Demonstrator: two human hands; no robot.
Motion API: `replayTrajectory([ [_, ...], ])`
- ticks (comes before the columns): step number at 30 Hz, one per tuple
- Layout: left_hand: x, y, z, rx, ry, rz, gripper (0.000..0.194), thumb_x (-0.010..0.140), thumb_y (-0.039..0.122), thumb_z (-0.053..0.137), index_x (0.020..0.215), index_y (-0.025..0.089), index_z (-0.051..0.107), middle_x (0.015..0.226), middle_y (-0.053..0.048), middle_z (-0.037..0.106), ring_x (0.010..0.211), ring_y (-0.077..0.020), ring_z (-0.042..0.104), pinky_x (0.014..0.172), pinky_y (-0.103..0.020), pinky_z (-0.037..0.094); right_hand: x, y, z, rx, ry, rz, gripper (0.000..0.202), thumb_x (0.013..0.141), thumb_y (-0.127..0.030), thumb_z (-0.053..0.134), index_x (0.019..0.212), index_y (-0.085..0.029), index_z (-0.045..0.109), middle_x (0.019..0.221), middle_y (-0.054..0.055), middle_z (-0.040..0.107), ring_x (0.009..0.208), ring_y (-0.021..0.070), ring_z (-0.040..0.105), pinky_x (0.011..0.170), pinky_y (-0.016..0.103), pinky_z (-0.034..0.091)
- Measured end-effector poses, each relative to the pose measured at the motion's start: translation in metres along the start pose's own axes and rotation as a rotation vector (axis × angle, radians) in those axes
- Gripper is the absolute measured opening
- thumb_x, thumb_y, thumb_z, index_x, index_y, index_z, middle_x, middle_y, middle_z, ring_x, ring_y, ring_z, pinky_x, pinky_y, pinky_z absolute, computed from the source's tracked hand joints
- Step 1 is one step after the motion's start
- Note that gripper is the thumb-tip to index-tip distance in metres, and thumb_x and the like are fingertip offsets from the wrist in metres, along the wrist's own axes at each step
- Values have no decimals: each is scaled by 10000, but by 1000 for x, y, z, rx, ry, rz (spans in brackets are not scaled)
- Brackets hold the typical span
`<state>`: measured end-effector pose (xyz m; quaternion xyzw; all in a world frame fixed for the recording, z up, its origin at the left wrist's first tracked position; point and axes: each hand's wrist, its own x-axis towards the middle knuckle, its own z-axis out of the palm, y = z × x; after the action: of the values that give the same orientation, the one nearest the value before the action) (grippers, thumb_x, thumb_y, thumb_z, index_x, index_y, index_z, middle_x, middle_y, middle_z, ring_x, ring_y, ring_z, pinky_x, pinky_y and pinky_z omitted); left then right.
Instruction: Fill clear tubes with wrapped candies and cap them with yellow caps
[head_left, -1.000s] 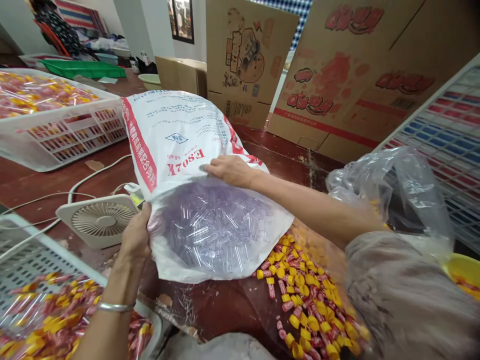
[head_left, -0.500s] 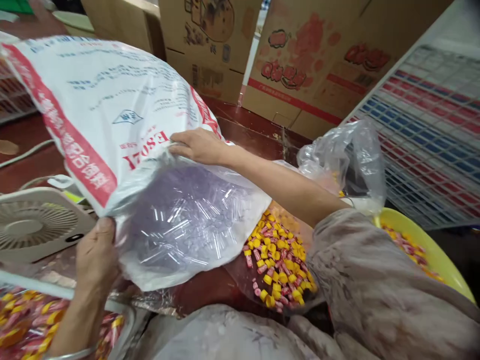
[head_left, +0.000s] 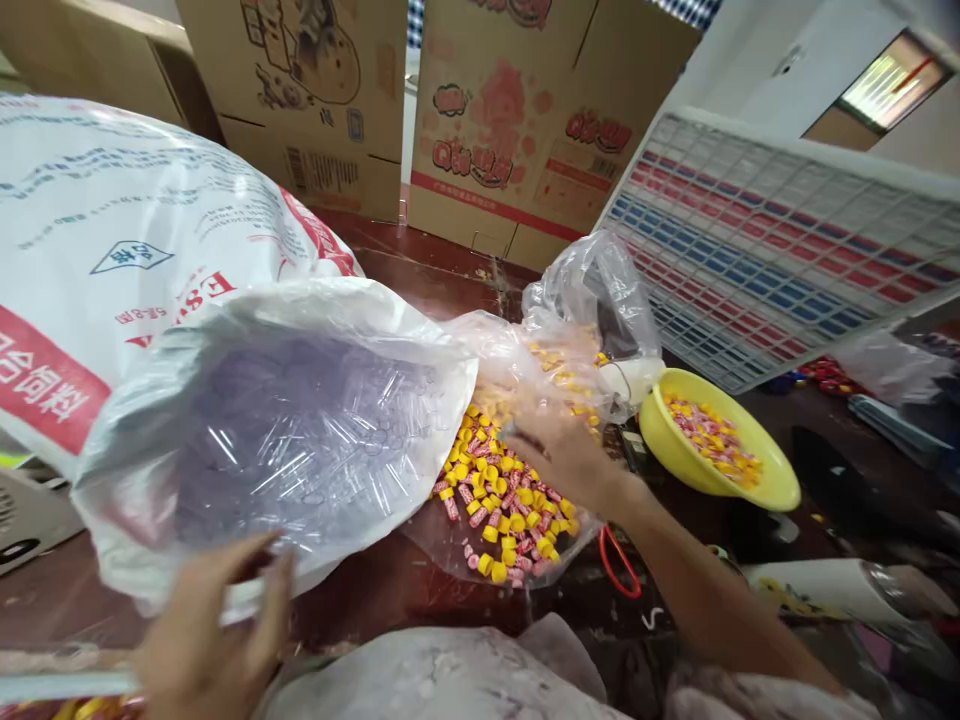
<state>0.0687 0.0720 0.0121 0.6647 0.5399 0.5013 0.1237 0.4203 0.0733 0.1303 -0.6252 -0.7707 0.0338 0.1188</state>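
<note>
Sack [head_left: 67, 200] is gaping, probably easing access to clear tubes [head_left: 300, 450]; left hand [head_left: 214, 620] is curving half-open at its rim [head_left: 367, 292], right hand [head_left: 562, 455] is overlapping capped pieces [head_left: 517, 515] alongside, its closure and both holds indiscernible.

white sack [head_left: 217, 200] (red-and-blue print): lying, mouth gaping | clear tubes [head_left: 315, 440]: jumbled inside sack | yellow-capped pink pieces [head_left: 517, 510]: heaped beside sack's mouth
</note>
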Motion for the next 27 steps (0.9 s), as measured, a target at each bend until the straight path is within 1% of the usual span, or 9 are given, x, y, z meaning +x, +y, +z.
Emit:
replayTrajectory([
  [4, -30, 15, 38, 58, -267, 397, 191, 910, 169, 612, 1088, 207, 669, 905, -57, 707, 789, -191, 665, 751, -304, 511, -48, 13, 68, -39, -55, 141, 150, 960, -234, 577, 814, -237, 609, 784, 28, 691, 739, 217, 663, 662, 314, 473],
  [7, -44, 19, 45, 158, -326, 461, 197, 936, 146, 572, 1110, 181, 658, 901, -65, 700, 782, -200, 647, 725, -313, 501, -59, 10, 105, -87, 7, 166, 66, 915, -263, 648, 862, -254, 609, 881, 59, 708, 807, 259, 696, 653, 343, 522],
  [11, -38, 16, 38, 247, -309, 445, 193, 944, 118, 552, 1104, 162, 649, 897, -66, 683, 798, -195, 626, 723, -310, 494, -59, 7, 132, -73, 118, 189, 38, 908, -256, 643, 916, -246, 607, 898, 92, 720, 835, 287, 711, 671, 377, 559],
  [15, -8, 20, 48, 420, -311, 518, 293, 926, 41, 489, 1090, 193, 679, 923, -77, 664, 805, -210, 593, 695, -318, 478, -55, 10, 134, 52, 185, 177, 102, 913, -271, 592, 992, -208, 607, 965, 119, 721, 876, 288, 709, 735, 392, 569],
  [18, 18, 31, 75, 530, -502, 604, 367, 905, 21, 487, 1159, 209, 672, 940, -89, 645, 808, -233, 581, 682, -339, 476, -52, 10, 121, 237, 209, 205, 102, 901, -299, 581, 918, -201, 604, 893, 93, 704, 822, 257, 693, 729, 367, 566],
  [20, 31, 40, 93, 568, -623, 609, 336, 902, 51, 524, 1163, 200, 673, 932, -95, 636, 829, -257, 588, 680, -355, 482, -50, 5, 109, 469, 200, 260, 107, 902, -307, 592, 903, -202, 611, 859, 65, 699, 805, 227, 692, 739, 342, 576],
  [22, 39, 44, 105, 578, -668, 603, 293, 904, 71, 540, 1134, 189, 678, 957, -108, 640, 860, -274, 600, 687, -366, 492, -48, -2, 99, 737, 186, 306, 141, 910, -317, 612, 988, -200, 627, 903, 54, 714, 841, 210, 707, 778, 328, 592],
  [25, 37, 46, 104, 385, -639, 515, 228, 934, 136, 547, 1127, 183, 658, 1110, -133, 657, 976, -288, 617, 799, -408, 516, -44, -16, 91, 979, 216, 295, 191, 919, -313, 639, 1079, -209, 637, 1018, 56, 721, 940, 203, 719, 847, 317, 597],
  [27, 29, 49, 94, 83, -668, 337, 200, 956, 208, 551, 1139, 187, 629, 1171, -120, 670, 1043, -267, 628, 882, -403, 516, -42, -25, 90, 1008, 275, 252, 174, 926, -292, 646, 1083, -219, 647, 1049, 54, 724, 969, 201, 720, 869, 307, 593],
])
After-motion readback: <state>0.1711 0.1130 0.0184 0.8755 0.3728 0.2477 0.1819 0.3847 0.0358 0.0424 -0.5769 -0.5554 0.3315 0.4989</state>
